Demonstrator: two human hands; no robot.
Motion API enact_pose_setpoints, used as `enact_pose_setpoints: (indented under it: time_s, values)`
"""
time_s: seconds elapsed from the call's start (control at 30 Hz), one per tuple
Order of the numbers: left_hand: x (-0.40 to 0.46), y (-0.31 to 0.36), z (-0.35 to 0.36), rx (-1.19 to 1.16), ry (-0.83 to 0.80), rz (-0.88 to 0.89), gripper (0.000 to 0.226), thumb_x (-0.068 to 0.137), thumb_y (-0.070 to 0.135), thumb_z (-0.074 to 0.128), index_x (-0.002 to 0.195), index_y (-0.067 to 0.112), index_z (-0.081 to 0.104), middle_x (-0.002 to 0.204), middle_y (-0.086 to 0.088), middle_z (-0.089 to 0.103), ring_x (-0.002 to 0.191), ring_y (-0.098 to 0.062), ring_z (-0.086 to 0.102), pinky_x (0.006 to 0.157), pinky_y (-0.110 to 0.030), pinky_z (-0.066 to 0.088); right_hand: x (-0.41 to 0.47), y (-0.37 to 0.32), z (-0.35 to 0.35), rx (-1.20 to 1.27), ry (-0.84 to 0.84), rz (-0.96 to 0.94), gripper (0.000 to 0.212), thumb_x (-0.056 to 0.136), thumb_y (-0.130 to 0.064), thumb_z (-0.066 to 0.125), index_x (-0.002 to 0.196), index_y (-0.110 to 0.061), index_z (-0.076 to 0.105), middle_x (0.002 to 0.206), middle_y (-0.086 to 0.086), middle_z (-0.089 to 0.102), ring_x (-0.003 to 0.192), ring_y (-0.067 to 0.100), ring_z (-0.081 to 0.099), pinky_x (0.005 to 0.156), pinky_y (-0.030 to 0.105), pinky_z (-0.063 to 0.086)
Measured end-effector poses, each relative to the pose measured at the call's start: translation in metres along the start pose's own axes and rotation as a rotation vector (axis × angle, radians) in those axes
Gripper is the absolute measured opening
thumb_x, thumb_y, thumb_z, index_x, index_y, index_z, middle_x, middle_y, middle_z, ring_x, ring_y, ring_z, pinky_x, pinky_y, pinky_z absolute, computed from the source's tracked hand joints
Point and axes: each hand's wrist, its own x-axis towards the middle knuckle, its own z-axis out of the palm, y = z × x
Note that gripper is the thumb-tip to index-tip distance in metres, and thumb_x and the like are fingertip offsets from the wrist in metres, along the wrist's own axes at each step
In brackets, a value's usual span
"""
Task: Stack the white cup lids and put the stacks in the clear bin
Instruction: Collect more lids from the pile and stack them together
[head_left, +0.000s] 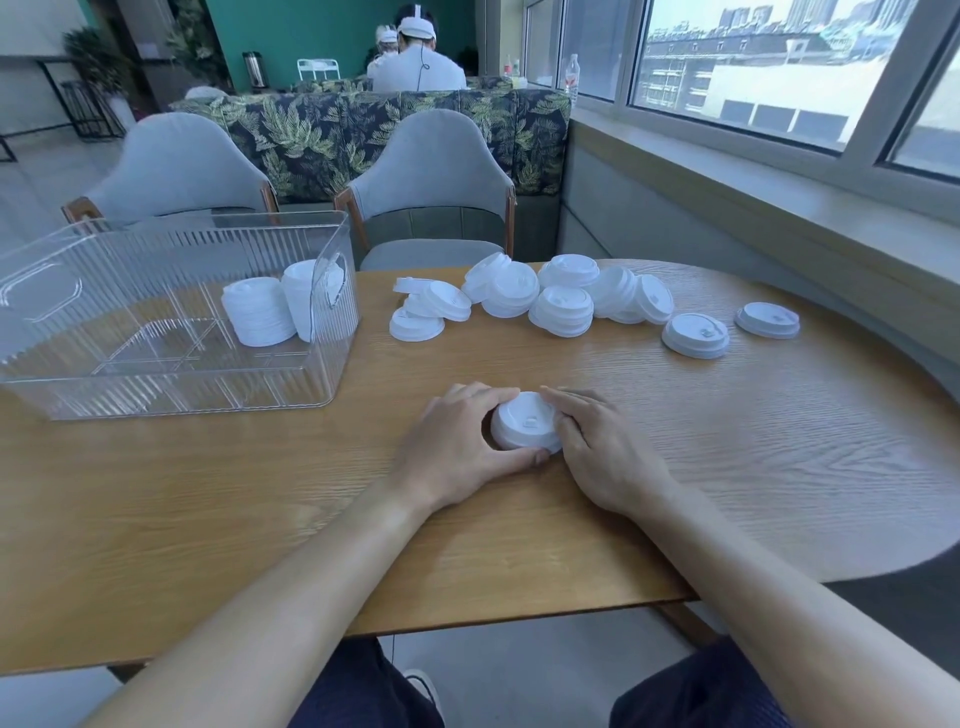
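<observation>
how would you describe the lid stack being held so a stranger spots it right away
On the wooden table, look near the front edge, away from the clear ribbed plastic bin. The short stack of white plastic cup lids there is the only one cupped between both hands.

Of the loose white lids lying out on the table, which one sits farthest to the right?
The single lid lying flat near the table's window-side edge. It sits alone, apart from the pile and right of the other flat lid.
</observation>
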Motion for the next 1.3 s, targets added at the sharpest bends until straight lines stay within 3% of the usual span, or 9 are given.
enact_pose_setpoints:
  time_s: [0.27, 0.4, 0.63, 0.77, 0.87, 0.97, 1.2, 1.3]
  values:
    - [0.0, 0.003, -0.001, -0.009, 0.009, -0.01, 0.078, 0.067, 0.076, 0.076, 0.133, 0.036, 0.059, 0.119, 0.023, 0.06, 0.114, -0.004, 0.051, 0.104, -0.037, 0.043, 0.0, 0.002, 0.001, 0.048, -0.015, 0.028, 0.043, 0.104, -0.019, 0.038, 0.145, -0.018, 0.052, 0.146, -0.006, 0.054, 0.138, 0.007, 0.04, 0.113, 0.024, 0.029]
    - [-0.002, 0.003, -0.002, -0.081, 0.039, -0.035, 0.073, 0.068, 0.061, 0.085, 0.13, 0.032, 0.06, 0.119, 0.022, 0.06, 0.114, -0.004, 0.055, 0.103, -0.034, 0.046, -0.001, 0.001, 0.002, 0.09, 0.019, 0.016, 0.031, 0.106, -0.028, 0.039, 0.129, -0.023, 0.058, 0.124, -0.011, 0.063, 0.12, 0.01, 0.051, 0.097, 0.028, 0.037]
    - [-0.014, -0.009, -0.017, -0.231, 0.137, -0.109, 0.078, 0.072, 0.046, 0.09, 0.139, 0.026, 0.056, 0.126, 0.017, 0.057, 0.115, -0.003, 0.058, 0.1, -0.025, 0.047, -0.005, -0.003, 0.003, -0.032, 0.044, -0.033, 0.038, 0.098, -0.044, 0.039, 0.122, -0.026, 0.062, 0.12, -0.016, 0.062, 0.121, 0.006, 0.051, 0.099, 0.034, 0.046]
    - [-0.028, -0.028, -0.043, -0.244, 0.172, -0.13, 0.073, 0.072, 0.05, 0.086, 0.135, 0.029, 0.057, 0.126, 0.019, 0.058, 0.116, 0.0, 0.057, 0.101, -0.023, 0.047, -0.007, -0.008, 0.006, -0.134, 0.046, -0.074, 0.024, 0.096, -0.032, 0.054, 0.117, -0.026, 0.065, 0.125, -0.02, 0.061, 0.122, 0.005, 0.049, 0.094, 0.025, 0.044]
    - [-0.036, -0.043, -0.069, -0.24, 0.213, -0.137, 0.073, 0.067, 0.062, 0.074, 0.131, 0.031, 0.059, 0.125, 0.018, 0.062, 0.115, 0.002, 0.057, 0.098, -0.018, 0.045, -0.006, -0.015, 0.012, -0.131, 0.036, -0.081, 0.024, 0.096, -0.031, 0.055, 0.116, -0.026, 0.067, 0.126, -0.021, 0.06, 0.123, 0.004, 0.047, 0.099, 0.027, 0.045]
    - [-0.045, -0.051, -0.095, -0.259, 0.281, -0.118, 0.07, 0.068, 0.06, 0.072, 0.129, 0.028, 0.061, 0.123, 0.018, 0.064, 0.113, 0.001, 0.059, 0.094, -0.013, 0.045, -0.002, -0.026, 0.023, -0.131, 0.023, -0.097, 0.025, 0.097, -0.03, 0.054, 0.118, -0.024, 0.067, 0.128, -0.019, 0.059, 0.126, 0.004, 0.047, 0.104, 0.026, 0.041]
    - [-0.049, -0.075, -0.155, -0.233, 0.471, -0.094, 0.067, 0.069, 0.058, 0.07, 0.129, 0.03, 0.062, 0.125, 0.018, 0.064, 0.112, 0.001, 0.059, 0.09, -0.009, 0.043, 0.019, -0.052, 0.049, -0.169, 0.015, -0.147, 0.026, 0.098, -0.031, 0.053, 0.121, -0.027, 0.065, 0.129, -0.023, 0.057, 0.126, 0.002, 0.044, 0.096, 0.017, 0.034]
    - [-0.045, -0.087, -0.176, -0.224, 0.532, -0.081, 0.059, 0.068, 0.058, 0.068, 0.122, 0.038, 0.059, 0.123, 0.025, 0.061, 0.108, 0.011, 0.056, 0.087, -0.004, 0.041, 0.03, -0.059, 0.059, -0.163, 0.018, -0.165, 0.026, 0.098, -0.031, 0.054, 0.121, -0.028, 0.065, 0.129, -0.023, 0.058, 0.125, 0.002, 0.046, 0.097, 0.019, 0.036]
